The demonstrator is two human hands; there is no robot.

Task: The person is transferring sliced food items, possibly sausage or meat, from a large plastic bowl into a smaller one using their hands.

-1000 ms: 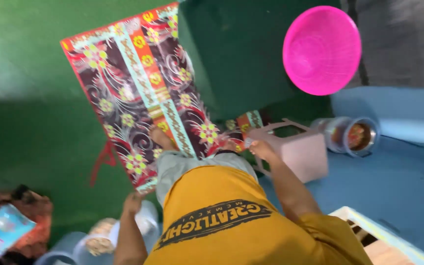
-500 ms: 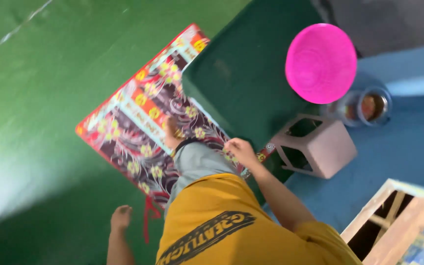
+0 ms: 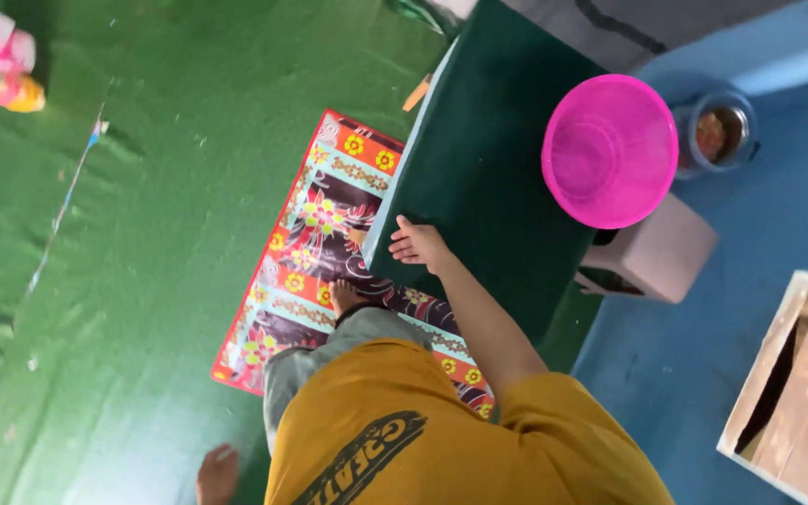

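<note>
My right hand (image 3: 418, 245) lies flat with fingers apart on the near edge of a dark green mat (image 3: 488, 140). That mat overlaps a red floral patterned mat (image 3: 315, 234) spread on the green floor covering (image 3: 142, 281). My left hand (image 3: 217, 472) rests on the green floor at the bottom edge, partly cut off, holding nothing. My bare foot (image 3: 343, 297) stands on the patterned mat, below my yellow shirt (image 3: 423, 440).
A pink plastic basket (image 3: 610, 150) sits on a pale stool (image 3: 652, 257) at the right. Beyond it stands a blue bowl (image 3: 722, 131) on the blue floor. A wooden crate (image 3: 797, 374) is at the lower right. Colourful cloth (image 3: 2, 61) lies far left.
My view has swung round. My right hand moved from the patterned mat's edge onto the dark green mat's edge. My left hand stays down on the green floor.
</note>
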